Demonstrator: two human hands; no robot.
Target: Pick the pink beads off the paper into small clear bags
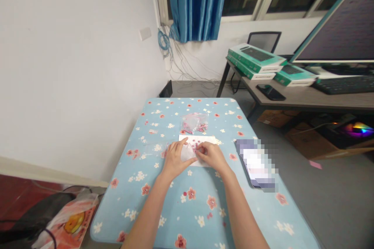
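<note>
A white sheet of paper (204, 139) lies on the flowered blue tablecloth, with several small dark-pink beads (194, 141) scattered over it. My left hand (174, 158) rests on the paper's left part, fingers extended and thumb stretched out to the right. Close beside it, my right hand (215, 156) has thumb and forefinger pinched together low over the beads. What that pinch holds is too small to make out. Just beyond the paper, a clear zip bag (193, 122) contains more pink beads. Another clear plastic bag (154, 148) seems to lie partly behind my left hand.
To the right on the table (131, 210) lies a phone (255, 163), its screen blurred out. A few loose red beads (209, 215) sit nearer to me. Beyond stands a desk (304, 101) with keyboard boxes (254, 60), a monitor (341, 27) and a black phone (270, 92).
</note>
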